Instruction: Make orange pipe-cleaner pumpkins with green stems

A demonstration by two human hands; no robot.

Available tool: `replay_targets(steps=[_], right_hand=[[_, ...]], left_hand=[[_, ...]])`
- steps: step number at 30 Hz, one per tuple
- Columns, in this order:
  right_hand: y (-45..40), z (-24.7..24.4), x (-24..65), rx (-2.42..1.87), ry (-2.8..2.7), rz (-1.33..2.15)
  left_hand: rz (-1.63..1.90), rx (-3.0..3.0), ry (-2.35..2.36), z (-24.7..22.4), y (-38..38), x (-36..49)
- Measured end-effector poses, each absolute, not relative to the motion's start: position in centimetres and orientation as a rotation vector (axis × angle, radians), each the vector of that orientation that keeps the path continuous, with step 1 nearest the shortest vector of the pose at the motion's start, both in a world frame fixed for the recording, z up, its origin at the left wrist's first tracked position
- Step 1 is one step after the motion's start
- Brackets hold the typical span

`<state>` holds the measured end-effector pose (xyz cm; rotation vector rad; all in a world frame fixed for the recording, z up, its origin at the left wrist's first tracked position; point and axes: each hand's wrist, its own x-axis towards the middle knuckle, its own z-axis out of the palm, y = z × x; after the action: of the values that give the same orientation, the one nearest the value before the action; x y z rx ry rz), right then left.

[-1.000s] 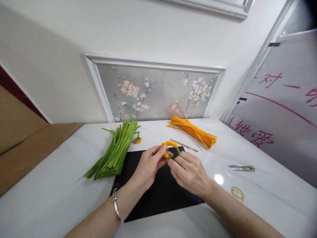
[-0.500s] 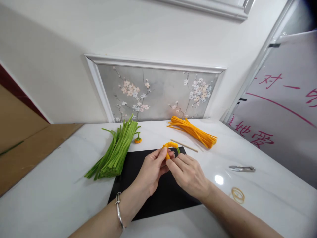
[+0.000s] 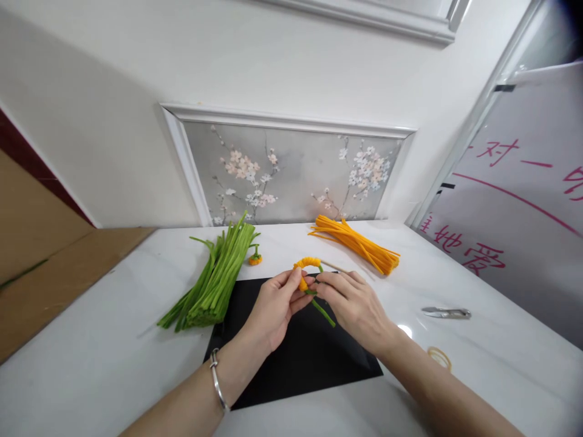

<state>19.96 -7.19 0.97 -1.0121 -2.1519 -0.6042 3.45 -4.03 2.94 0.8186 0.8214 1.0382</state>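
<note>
Head camera, looking down: what do the 2 hands have?

Left hand [image 3: 276, 303] first: thumb and fingers are closed in a pinch on the left side of an orange coil [image 3: 307, 262], which bends in an arch on a green pipe cleaner [image 3: 324, 314].

And the right hand [image 3: 353, 303]?

Half curled, knuckles up, fingertips at the green pipe cleaner by the coil's right end. Whether they pinch it or only touch it, I can't tell.

Where is that coil, exactly?

Between the 2 hands, raised over the far edge of the black mat [image 3: 291, 370]. 1 green end slants down toward the right, below the fingers.

What else is on the worktop [image 3: 455, 406]?

A green bundle [image 3: 218, 279] of pipe cleaners on the left, overlapping the mat's corner, with a small orange-and-green piece [image 3: 255, 260] just beside it. An orange bundle [image 3: 359, 243] lies at the back right, and a thin stick [image 3: 334, 266] is partly hidden behind the right hand.

And farther right?

Metal snips [image 3: 446, 312], with rubber bands [image 3: 439, 358] nearer the right forearm.
</note>
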Motion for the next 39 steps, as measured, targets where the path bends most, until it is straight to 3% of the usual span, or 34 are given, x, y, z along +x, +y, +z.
replay_targets(steps=[18, 26, 30, 39], right_hand=[[-7.6, 0.0, 18.2, -1.039, -2.154, -0.771], [-7.6, 0.9, 19.1, -0.878, -2.243, -0.489], [-7.4, 1.0, 19.6, -0.850, -2.238, -0.412], [-7.2, 0.7, 19.9, -0.817, -2.270, -0.393]], left_hand=[[0.969, 0.900, 0.771, 2.2, -4.5, 3.6], [0.795, 1.182, 0.944, 3.8, -3.1, 1.9], [0.641, 1.237, 0.813, 4.4, -2.1, 0.3], [0.655, 0.797, 0.571, 4.0, -1.8, 0.2]])
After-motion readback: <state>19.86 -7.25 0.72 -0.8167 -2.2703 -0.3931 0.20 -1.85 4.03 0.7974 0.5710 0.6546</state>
